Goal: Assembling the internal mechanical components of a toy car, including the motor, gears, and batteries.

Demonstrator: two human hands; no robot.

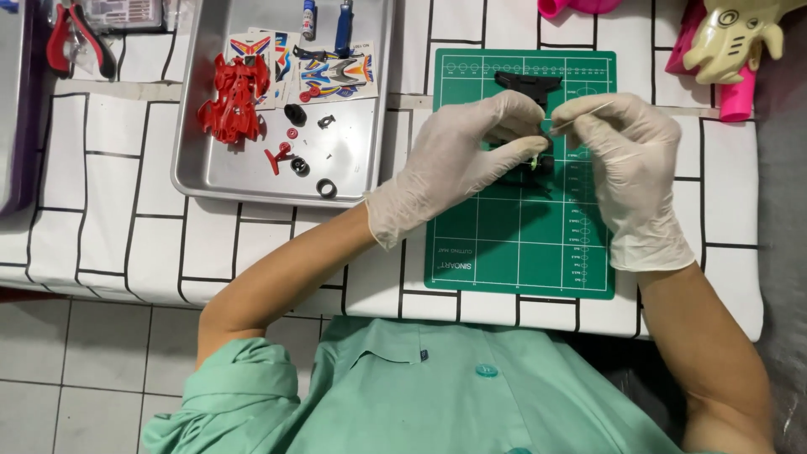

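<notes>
Two gloved hands, left hand (pixel 458 160), right hand (pixel 626 164), pinching small black chassis (pixel 531 161)

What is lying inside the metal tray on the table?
Inside the metal tray lie a red car body, sticker sheets, small black rings, red small parts and two blue tubes. What the sticker sheets cover cannot be seen.

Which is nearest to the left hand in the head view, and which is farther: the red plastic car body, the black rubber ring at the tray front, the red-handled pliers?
From the left hand:
1. Black rubber ring, front of the metal tray, nearest.
2. Red plastic car body, tray's left part.
3. Red-handled pliers, far top-left corner, farthest.
</notes>
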